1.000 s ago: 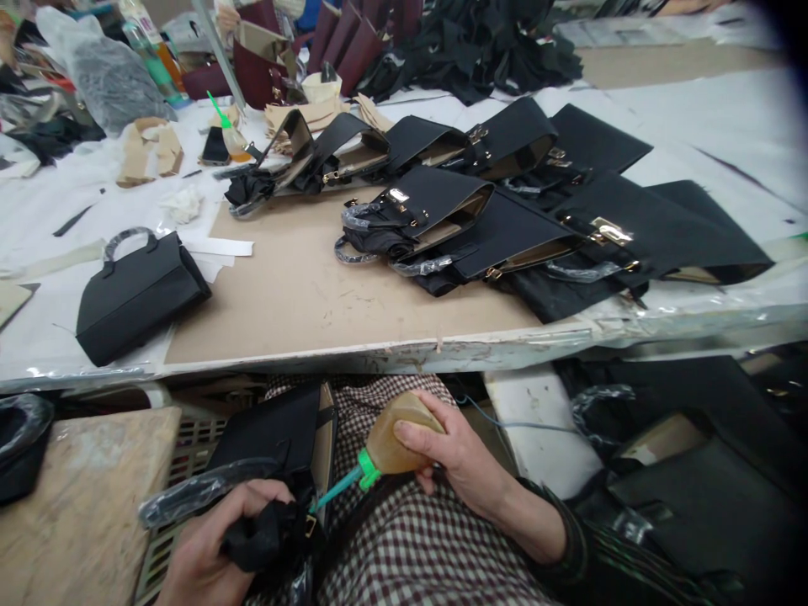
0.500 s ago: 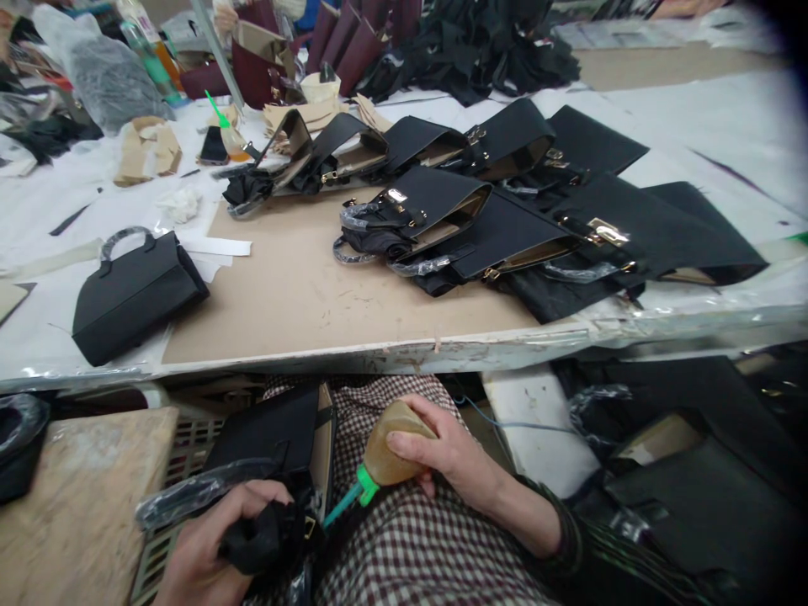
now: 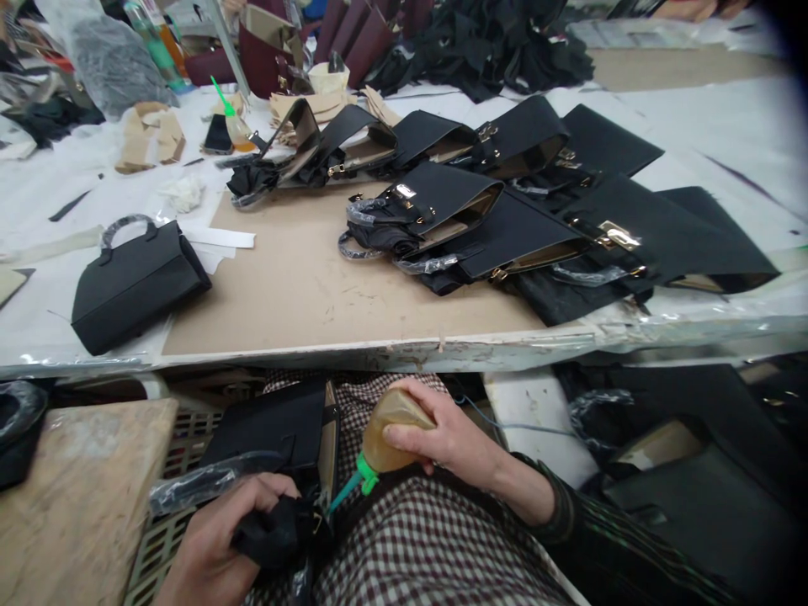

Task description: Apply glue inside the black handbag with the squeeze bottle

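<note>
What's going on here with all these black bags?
A person sits at a worktable with a black handbag on their lap. The left hand grips the bag's bunched black fabric, while the right hand holds a squeeze bottle of amber liquid, its green nozzle aimed at the bag's edge. On the table lie a row of similar black handbags and, apart at the left, a single handbag.
</note>
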Tool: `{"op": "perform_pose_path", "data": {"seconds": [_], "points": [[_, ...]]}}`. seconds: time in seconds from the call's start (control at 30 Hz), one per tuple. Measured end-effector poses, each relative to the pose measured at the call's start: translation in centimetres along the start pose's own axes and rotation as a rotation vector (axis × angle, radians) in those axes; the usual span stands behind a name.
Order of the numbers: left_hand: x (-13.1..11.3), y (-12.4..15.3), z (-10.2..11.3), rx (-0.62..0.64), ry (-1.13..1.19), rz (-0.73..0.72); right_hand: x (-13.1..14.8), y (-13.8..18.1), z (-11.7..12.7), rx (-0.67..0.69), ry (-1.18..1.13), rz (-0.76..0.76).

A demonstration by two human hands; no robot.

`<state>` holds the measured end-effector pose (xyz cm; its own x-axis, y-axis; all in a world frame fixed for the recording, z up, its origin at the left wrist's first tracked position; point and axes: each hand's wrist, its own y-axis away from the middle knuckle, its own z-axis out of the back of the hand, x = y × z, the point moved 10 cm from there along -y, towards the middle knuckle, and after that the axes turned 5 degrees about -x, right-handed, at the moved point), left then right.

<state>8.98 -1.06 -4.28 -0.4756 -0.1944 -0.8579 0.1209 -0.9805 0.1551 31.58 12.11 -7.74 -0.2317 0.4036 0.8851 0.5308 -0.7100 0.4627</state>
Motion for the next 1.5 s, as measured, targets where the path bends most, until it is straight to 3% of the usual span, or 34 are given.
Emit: {"op": "perform_pose_path", "data": {"seconds": [0.13,0.23,0.37,0.5,0.7,0.9,1.03,1.17,1.27,1.33,1.4,1.5], "points": [[-0.5,-0.2,0.1,0.007,0.012,-0.024,-0.3,0.0,-0.4,0.053,-0.070,-0.026],[-0.9,-0.4,-0.4,0.077,-0.003,-0.060,-0.5,-0.8,0.6,-0.050,0.061,0.010],[-0.4,-0.7,0.0,0.063,-0.004,-0.034,0.3,-1.9,2.1,-0.218,0.318,0.165],[-0.3,-0.6,-0.2,0.077,-0.021,-0.016,0.5,-1.7,2.7,-0.301,0.377,0.214],[-1.0,-0.7,0.5,-0.024,-0.006,-0.028,-1.4,-1.2,0.9,-0.067,0.070,0.015],[-2.0,-1.2,0.3,0.031,-0.091,-0.109,-0.6,-2.8,3.0,-0.319,0.408,0.228],[-2.4,-1.3,1.2,-0.042,-0.128,-0.155,-0.9,-3.0,3.0,-0.383,0.472,0.277],[-3.3,-1.3,0.8,0.009,-0.249,-0.290,-0.6,-2.0,3.0,-0.402,0.477,0.314],[-4.1,-1.1,0.8,-0.017,-0.331,-0.383,-0.9,-1.8,3.9,-0.403,0.333,0.242],[-4.2,-1.1,1.6,-0.085,-0.400,-0.392,-1.4,-2.0,4.3,-0.373,0.089,0.154],[-3.2,-1.5,2.9,-0.151,-0.521,-0.290,-1.4,-2.2,4.4,-0.335,-0.219,0.118],[-0.5,-2.1,6.7,-0.262,-0.677,0.026,-0.6,-2.0,4.3,-0.285,-0.614,0.131]]}}
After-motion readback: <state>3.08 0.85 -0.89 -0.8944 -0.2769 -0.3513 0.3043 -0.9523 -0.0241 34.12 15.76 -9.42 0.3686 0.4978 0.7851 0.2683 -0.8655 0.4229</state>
